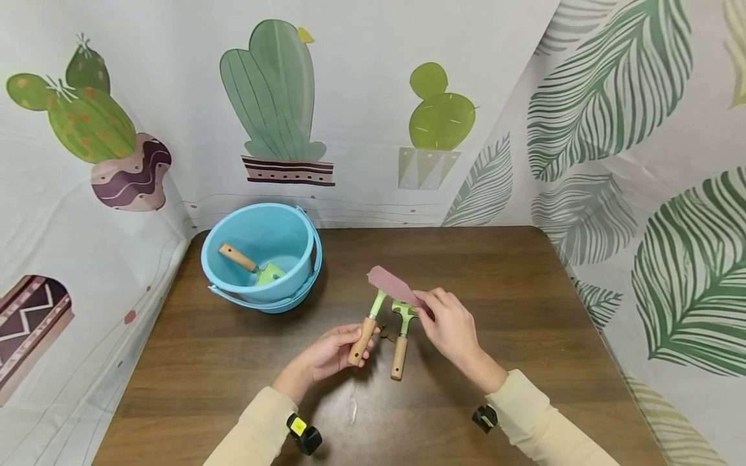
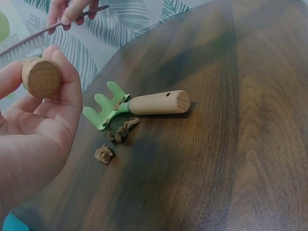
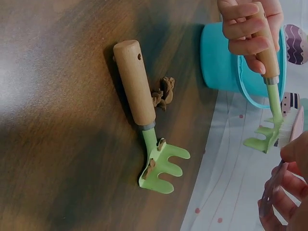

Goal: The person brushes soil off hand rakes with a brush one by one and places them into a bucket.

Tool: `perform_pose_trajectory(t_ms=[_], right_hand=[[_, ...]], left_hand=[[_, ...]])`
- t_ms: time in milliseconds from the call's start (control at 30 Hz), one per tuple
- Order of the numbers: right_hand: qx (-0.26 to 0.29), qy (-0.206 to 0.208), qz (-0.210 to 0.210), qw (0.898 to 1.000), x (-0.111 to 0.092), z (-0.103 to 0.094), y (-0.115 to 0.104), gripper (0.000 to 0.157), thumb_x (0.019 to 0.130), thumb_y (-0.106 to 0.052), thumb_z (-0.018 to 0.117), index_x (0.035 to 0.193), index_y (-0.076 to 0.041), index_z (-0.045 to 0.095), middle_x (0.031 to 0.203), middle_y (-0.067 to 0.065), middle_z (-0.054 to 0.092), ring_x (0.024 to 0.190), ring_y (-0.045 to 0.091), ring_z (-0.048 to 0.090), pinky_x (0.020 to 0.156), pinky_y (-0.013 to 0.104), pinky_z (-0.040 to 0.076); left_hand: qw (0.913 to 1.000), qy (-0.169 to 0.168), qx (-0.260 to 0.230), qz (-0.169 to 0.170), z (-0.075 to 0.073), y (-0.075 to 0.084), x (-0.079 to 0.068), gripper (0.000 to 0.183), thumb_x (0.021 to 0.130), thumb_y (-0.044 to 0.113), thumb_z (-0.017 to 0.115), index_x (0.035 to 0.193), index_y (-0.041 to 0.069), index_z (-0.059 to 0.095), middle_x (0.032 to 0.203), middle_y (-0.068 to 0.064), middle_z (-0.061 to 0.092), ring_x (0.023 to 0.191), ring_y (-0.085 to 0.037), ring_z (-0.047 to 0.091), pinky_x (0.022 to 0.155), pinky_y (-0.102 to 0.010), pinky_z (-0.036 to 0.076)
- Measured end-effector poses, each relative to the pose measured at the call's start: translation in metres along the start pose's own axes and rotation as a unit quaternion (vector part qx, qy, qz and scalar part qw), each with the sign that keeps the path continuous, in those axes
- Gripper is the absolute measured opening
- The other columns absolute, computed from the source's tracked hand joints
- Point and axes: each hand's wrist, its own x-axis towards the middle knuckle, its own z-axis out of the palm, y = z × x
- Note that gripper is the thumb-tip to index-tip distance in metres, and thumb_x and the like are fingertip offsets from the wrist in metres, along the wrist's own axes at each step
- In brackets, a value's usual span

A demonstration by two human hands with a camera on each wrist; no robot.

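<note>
My left hand (image 1: pixel 340 353) grips the wooden handle (image 1: pixel 362 342) of a small green hand rake (image 3: pixel 273 108), holding it raised and slanted over the table. A pink brush (image 1: pixel 392 285) with white bristles (image 3: pixel 287 127) is pinched in my right hand (image 1: pixel 451 323). Its bristles lie right at the raised rake's head, which the brush mostly hides in the head view. Below the hands, a second green hand rake (image 3: pixel 134 89) with three tines lies on the table, brown bits (image 3: pixel 150 168) stuck on its head. Brown crumbly clumps (image 2: pixel 103 154) lie beside it.
A light blue bucket (image 1: pixel 262 213) with its handle folded down stands at the back left of the brown wooden table (image 1: pixel 501 272). Inside leans a green tool with a wooden handle (image 1: pixel 237 257). A cloth with printed plants (image 1: pixel 373 116) hangs behind and beside the table.
</note>
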Motion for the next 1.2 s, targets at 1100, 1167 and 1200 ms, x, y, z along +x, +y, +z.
perform_pose_trajectory(t_ms=[1100, 1167, 1200], right_hand=[[-0.021, -0.006, 0.032, 0.999, -0.009, -0.007, 0.023, 0.027, 0.074, -0.011, 0.072, 0.101, -0.013, 0.07, 0.082, 0.0, 0.062, 0.068, 0.018, 0.056, 0.051, 0.034, 0.046], [-0.018, -0.007, 0.029, 0.999, -0.007, -0.007, 0.02, 0.027, 0.074, -0.011, 0.072, 0.102, -0.013, 0.07, 0.082, 0.0, 0.062, 0.068, 0.017, 0.055, 0.052, 0.033, 0.046], [-0.016, -0.007, 0.027, 0.999, -0.006, -0.007, 0.018, 0.027, 0.074, -0.011, 0.072, 0.102, -0.013, 0.07, 0.082, 0.0, 0.062, 0.068, 0.017, 0.055, 0.052, 0.033, 0.046]], left_hand=[[0.9988, 0.015, 0.045, -0.007, -0.013, -0.005, -0.009, 0.048, 0.097, 0.014, 0.038, 0.138, -0.009, 0.027, 0.096, -0.002, 0.058, 0.082, -0.014, 0.057, 0.074, -0.03, 0.048], [0.9987, 0.018, 0.048, -0.008, -0.013, -0.005, -0.009, 0.046, 0.097, 0.015, 0.039, 0.137, -0.007, 0.031, 0.097, -0.002, 0.058, 0.082, -0.014, 0.057, 0.074, -0.03, 0.048], [0.9986, 0.018, 0.049, -0.008, -0.013, -0.006, -0.009, 0.046, 0.097, 0.015, 0.04, 0.137, -0.006, 0.032, 0.097, -0.002, 0.059, 0.083, -0.014, 0.058, 0.075, -0.03, 0.048]])
